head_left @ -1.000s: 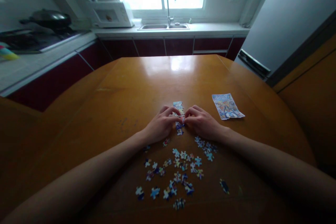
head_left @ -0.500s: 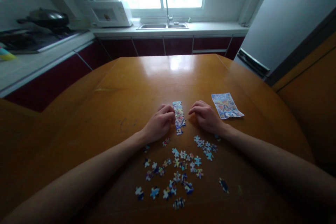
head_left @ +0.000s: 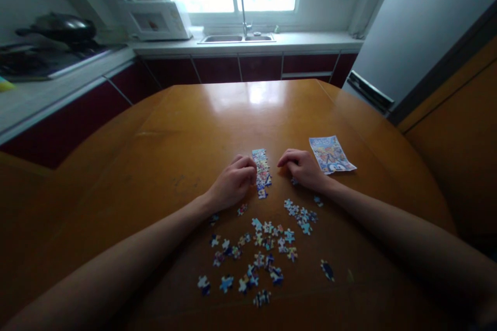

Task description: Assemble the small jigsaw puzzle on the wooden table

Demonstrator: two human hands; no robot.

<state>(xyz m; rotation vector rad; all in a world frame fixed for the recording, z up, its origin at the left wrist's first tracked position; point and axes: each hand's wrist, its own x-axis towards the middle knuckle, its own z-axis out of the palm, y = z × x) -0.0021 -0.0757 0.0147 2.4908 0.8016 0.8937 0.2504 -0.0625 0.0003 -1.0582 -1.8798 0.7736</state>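
Strip: a narrow, flat strip of joined puzzle pieces [head_left: 262,171] is laid lengthwise on the table [head_left: 186,129], its right edge notched by knobs and gaps.
Loose pieces: small, knobbed, many-coloured loose pieces [head_left: 259,259] are scattered on the near side of the strip.
Table: smooth, glossy brown wood is spread around the strip, light being reflected beyond it.
Sheet: a thin, brightly printed sheet [head_left: 332,155] is laid flat to the right of the strip.
Left hand: the left hand [head_left: 233,181] is rested at the strip's left edge, fingers curled inward; whether anything is gripped cannot be told.
Right hand: the right hand [head_left: 304,168] is held apart, right of the strip, fingers loosely bent; its hold is hidden.
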